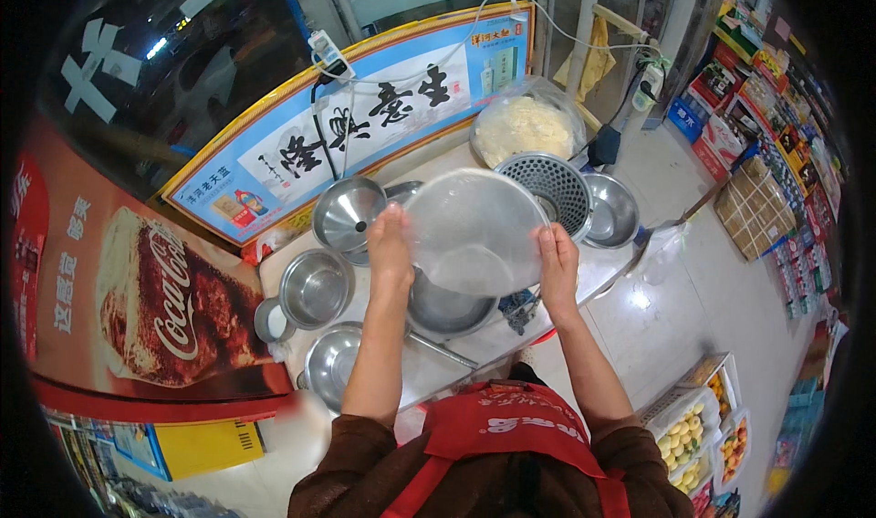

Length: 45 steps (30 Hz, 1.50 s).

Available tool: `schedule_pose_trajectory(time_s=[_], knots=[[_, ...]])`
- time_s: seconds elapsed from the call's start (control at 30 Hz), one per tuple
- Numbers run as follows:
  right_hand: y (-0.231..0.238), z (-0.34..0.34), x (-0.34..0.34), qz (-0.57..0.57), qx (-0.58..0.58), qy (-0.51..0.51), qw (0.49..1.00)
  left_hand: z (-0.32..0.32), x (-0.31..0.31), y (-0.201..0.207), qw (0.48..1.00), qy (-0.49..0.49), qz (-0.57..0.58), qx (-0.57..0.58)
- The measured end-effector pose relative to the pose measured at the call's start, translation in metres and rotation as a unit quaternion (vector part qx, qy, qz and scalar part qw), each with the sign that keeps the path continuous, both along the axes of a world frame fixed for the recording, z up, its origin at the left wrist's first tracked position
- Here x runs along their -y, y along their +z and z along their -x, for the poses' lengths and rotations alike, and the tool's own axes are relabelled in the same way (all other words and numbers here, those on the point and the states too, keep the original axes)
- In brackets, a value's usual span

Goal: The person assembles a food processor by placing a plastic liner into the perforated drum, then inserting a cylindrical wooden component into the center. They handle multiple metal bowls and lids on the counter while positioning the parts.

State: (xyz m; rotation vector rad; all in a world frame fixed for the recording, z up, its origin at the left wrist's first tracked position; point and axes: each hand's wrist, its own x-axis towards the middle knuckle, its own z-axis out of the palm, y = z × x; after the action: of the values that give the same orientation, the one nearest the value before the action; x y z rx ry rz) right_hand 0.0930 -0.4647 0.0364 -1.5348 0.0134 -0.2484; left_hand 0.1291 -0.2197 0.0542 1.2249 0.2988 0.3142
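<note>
Between my two hands is a round translucent bowl, greyish and tilted, raised above the table; I cannot tell whether it is plastic or fine mesh. My left hand grips its left edge, fingers closed. On the opposite edge, my right hand pinches the rim. Partly hidden below the bowl is a wide metal basin, with a metal handle beside it. A perforated metal strainer stands just behind my right hand. Beyond my left hand lies a metal funnel.
Metal bowls and a small cup of white stuff stand left on the white table. A plastic-covered basin of pale dough-like mass is at the back. Another metal bowl stands right. Fruit crates sit on the floor.
</note>
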Motion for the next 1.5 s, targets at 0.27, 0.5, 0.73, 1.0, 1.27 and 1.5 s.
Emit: schedule_pose_trajectory(time_s=[0.27, 0.5, 0.73, 1.0, 1.27, 1.5], knots=[[-0.039, 0.024, -0.032, -0.236, 0.049, -0.097, 0.966, -0.012, 0.02, -0.006, 0.988, 0.052, 0.14, -0.036], [0.006, 0.008, 0.014, 0.109, 0.097, -0.019, 0.989, 0.007, -0.007, 0.04, 0.901, -0.118, -0.416, 0.042], [0.075, 0.005, 0.002, 0.329, 0.137, 0.227, 0.906, 0.035, 0.028, 0.077, 0.793, -0.299, -0.521, 0.101], [0.084, 0.01, 0.022, 0.25, 0.116, 0.205, 0.939, 0.041, 0.017, 0.044, 0.947, -0.317, -0.037, 0.04], [0.098, 0.011, 0.034, 0.315, 0.09, 0.26, 0.908, 0.05, 0.006, 0.054, 0.912, -0.35, -0.21, 0.042], [0.106, 0.009, 0.041, 0.373, 0.096, 0.314, 0.868, 0.047, 0.006, 0.077, 0.79, -0.4, -0.433, 0.169]])
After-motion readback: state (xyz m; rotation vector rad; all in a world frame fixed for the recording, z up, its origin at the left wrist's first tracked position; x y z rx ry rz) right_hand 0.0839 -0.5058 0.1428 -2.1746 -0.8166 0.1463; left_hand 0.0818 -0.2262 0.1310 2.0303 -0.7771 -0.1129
